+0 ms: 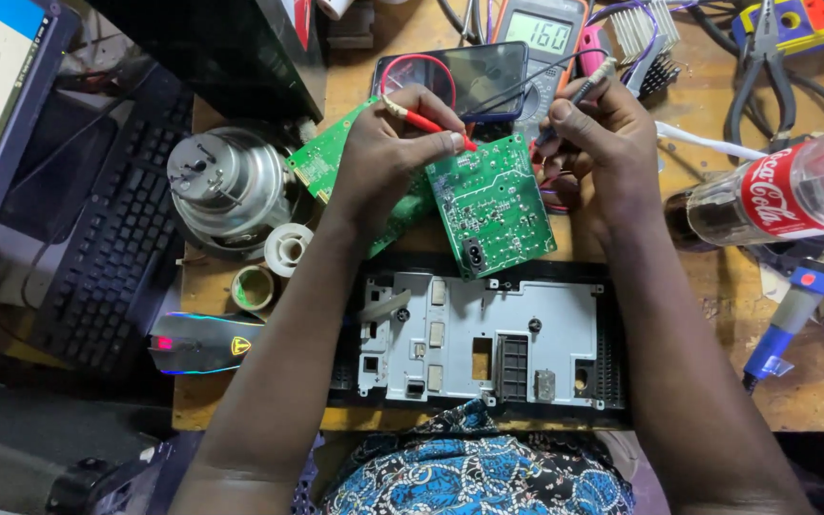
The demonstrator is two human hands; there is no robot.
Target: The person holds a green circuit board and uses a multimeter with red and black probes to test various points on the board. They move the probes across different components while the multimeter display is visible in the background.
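Observation:
My left hand (388, 143) grips a red meter probe (426, 122), its tip touching the top edge of a green circuit board (493, 205) that stands tilted on a grey metal chassis (484, 343). Around a black probe (579, 91) my right hand (593, 138) is closed, the tip at the board's upper right corner. A second green board (326, 153) lies partly under my left hand. A multimeter (538, 38) with a lit display sits behind, next to a dark phone (474, 76).
A round metal motor (226, 181), solder spool (288, 248) and tape roll (253, 286) lie left, beside a keyboard (112, 229) and a lit mouse (202, 341). On the right are a plastic bottle (784, 195), a blue-handled soldering iron (789, 315), and pliers (765, 48).

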